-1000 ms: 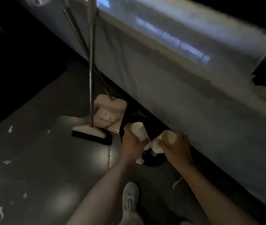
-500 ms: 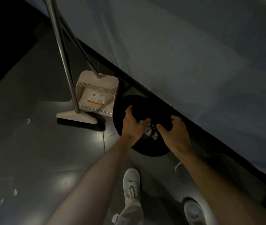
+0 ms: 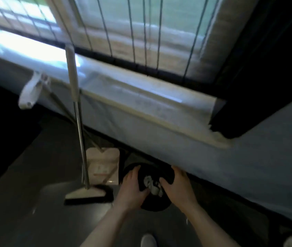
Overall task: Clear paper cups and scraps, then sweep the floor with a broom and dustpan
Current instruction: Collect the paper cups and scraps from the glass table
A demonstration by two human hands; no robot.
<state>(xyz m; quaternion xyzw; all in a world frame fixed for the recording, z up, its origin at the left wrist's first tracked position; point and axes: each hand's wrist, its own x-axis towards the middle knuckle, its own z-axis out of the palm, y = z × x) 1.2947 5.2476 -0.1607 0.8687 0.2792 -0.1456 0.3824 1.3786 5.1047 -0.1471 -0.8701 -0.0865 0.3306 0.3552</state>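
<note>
Two open hands over a black bin with paper cups inside

The left hand (image 3: 132, 191) and right hand (image 3: 179, 188) sit at either side of the mouth of a round black waste bin (image 3: 167, 172), fingers loosely splayed and gripping nothing; whether they touch its rim cannot be told. The paper cups (image 3: 152, 186) lie inside the bin between the two thumbs, white, crumpled and blurred, with no print that can be read. Just left of the bin a cream dustpan (image 3: 104, 164) stands upright against the wall, its label showing an orange strip but no legible words. In front of it the broom (image 3: 85, 194) rests its cream head and dark bristles on the dark floor (image 3: 25, 193), its metal handle rising to a white grip at the window sill (image 3: 141, 97)
</note>
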